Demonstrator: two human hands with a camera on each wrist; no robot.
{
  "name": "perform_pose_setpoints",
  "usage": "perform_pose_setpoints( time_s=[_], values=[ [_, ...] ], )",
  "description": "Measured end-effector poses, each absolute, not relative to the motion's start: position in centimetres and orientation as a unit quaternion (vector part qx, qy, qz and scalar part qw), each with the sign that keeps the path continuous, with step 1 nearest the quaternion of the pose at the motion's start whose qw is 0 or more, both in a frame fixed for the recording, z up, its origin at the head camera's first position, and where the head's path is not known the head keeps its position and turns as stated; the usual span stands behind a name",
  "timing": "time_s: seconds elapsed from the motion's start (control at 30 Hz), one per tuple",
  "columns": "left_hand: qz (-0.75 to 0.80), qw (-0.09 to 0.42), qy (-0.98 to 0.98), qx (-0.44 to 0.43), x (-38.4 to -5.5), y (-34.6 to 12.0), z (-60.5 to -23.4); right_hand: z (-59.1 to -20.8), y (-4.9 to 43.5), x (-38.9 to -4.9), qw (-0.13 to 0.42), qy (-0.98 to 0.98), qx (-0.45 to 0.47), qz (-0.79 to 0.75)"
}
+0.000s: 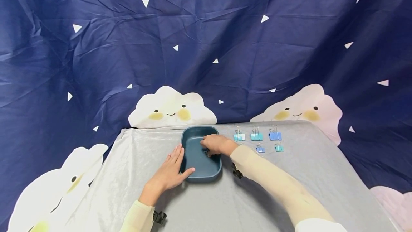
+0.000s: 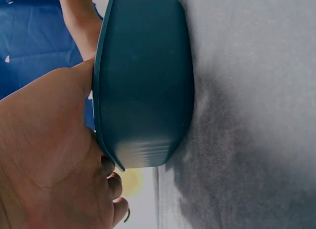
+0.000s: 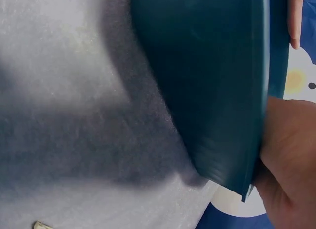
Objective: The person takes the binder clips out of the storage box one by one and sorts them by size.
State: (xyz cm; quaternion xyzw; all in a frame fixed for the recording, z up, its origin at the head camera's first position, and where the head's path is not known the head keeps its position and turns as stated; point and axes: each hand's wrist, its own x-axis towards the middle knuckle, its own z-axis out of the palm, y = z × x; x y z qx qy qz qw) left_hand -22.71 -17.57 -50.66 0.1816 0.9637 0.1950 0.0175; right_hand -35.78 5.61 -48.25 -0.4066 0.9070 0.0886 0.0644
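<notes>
A dark teal rectangular bin stands on the cloth-covered table. My left hand lies along its left side with straight fingers, the thumb reaching over the near left corner; the left wrist view shows this hand against the rim. Over the right wall, my right hand reaches inside with curled fingers. It pinches a small dark binder clip with wire handles, mostly covered by the fingers. In the right wrist view the bin's wall hides the fingertips of that hand.
Right of the bin, a back row holds a light-blue binder clip, a teal one and a blue one. Nearer are a small blue clip and a small teal clip. A navy curtain hangs behind the table.
</notes>
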Motion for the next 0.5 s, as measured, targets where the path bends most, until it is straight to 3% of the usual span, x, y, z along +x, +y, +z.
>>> perform_pose_setpoints(
  time_s=[0.3, 0.5],
  values=[
    [0.226, -0.002, 0.954, 0.196, -22.68, -17.68, -51.24, -47.82, 6.17, -35.93, 0.013, 0.892, -0.451, 0.028],
    [0.202, 0.016, 0.962, 0.182, -22.89, -17.79, -51.42, -47.48, 6.44, -36.19, 0.001, 0.890, -0.455, 0.029]
  ],
)
